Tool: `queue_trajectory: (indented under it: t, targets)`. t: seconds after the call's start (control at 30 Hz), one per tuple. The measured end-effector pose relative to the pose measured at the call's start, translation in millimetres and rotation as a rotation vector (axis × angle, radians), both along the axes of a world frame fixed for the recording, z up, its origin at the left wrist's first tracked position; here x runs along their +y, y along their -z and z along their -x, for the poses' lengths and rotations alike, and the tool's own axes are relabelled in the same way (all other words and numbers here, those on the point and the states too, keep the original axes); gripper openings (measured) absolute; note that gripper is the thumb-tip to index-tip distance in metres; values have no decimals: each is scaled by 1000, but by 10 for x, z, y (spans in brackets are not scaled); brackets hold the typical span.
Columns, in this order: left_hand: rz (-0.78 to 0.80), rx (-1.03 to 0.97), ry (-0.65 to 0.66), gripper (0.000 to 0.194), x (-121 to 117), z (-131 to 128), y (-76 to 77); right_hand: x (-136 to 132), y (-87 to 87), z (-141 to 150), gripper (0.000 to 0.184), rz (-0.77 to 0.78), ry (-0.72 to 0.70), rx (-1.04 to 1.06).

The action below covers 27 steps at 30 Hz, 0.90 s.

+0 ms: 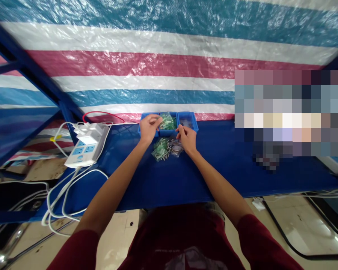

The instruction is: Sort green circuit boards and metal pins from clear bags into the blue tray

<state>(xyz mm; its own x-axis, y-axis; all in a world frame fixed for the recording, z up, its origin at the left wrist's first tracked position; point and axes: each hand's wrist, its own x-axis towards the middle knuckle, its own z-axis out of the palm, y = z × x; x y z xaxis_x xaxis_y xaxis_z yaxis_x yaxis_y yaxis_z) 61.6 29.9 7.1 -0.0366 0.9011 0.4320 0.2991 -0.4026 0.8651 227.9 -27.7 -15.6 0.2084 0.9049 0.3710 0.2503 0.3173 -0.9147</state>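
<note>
Three joined blue bins (196,122) stand in a row at the back of the blue table. My left hand (148,127) is over the left bin, with thumb and fingers closed at the edge of a green-tinted clear bag (168,120) lying in the middle bin. My right hand (187,138) is at the front of the right bin, its fingers pinched together; what they hold, if anything, is too small to make out. Clear bag material shows inside that bin. In front lie a green bag (161,149) with small metal pins spilling from it and a clear bag (175,147) of similar pieces.
On the left of the blue table (169,183) lies a white power strip (83,153) with white adapters (89,132) plugged in. Looped white cables (64,191) hang over the front edge. A striped tarp (146,63) forms the back wall. A blurred-out area covers the right.
</note>
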Motion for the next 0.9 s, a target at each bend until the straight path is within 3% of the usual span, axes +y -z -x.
queue_trajectory:
  t: [0.13,0.23,0.3,0.47,0.6,0.7,0.8,0.9]
  targets:
    - [-35,438,15,20,279,-72,-91,-6,-26,-31,42,-10,31,-101]
    - [-134,640,-83,18,205,-42,-113,10,-40,-71,39,-3,58,-177]
    - [-197,643,-97,18,51,20,-119,33,-40,-103,32,23,64,-248]
    - [-218,677,20,25,-249,168,-105,72,-18,-131,12,82,81,-441]
    - [-189,781,161,30,-202,151,-69,68,0,-126,14,67,105,-510]
    - [-197,763,171,36,-105,80,-35,70,7,-140,15,71,115,-544]
    - [-189,759,194,37,-19,2,-3,80,23,-145,11,117,66,-614]
    - [-166,878,247,37,39,-72,0,84,57,-117,11,113,-5,-720]
